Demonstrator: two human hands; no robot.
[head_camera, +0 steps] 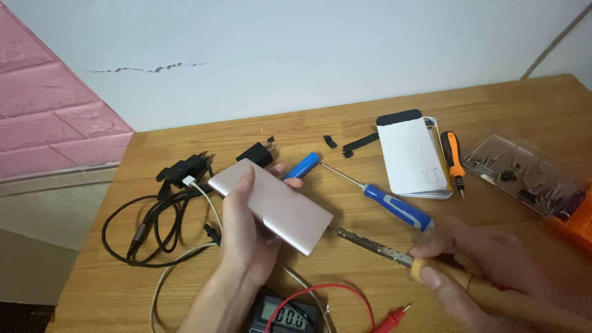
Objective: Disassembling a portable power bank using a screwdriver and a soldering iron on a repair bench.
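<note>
Holding a pink power bank point(271, 206) above the table point(512, 102), my left hand point(246, 237) is clamped around its near end. My right hand point(487, 265), blurred, grips a screwdriver point(376, 245) whose tip touches the bank's corner. 1 blue screwdriver point(382, 198) lies just beyond; a multimeter point(283, 316) sits below.

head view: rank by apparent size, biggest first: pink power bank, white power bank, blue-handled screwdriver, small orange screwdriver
1. pink power bank, in the left hand; nearer the camera, so its lead is unsure
2. white power bank, close behind
3. blue-handled screwdriver, long but thin
4. small orange screwdriver
</note>
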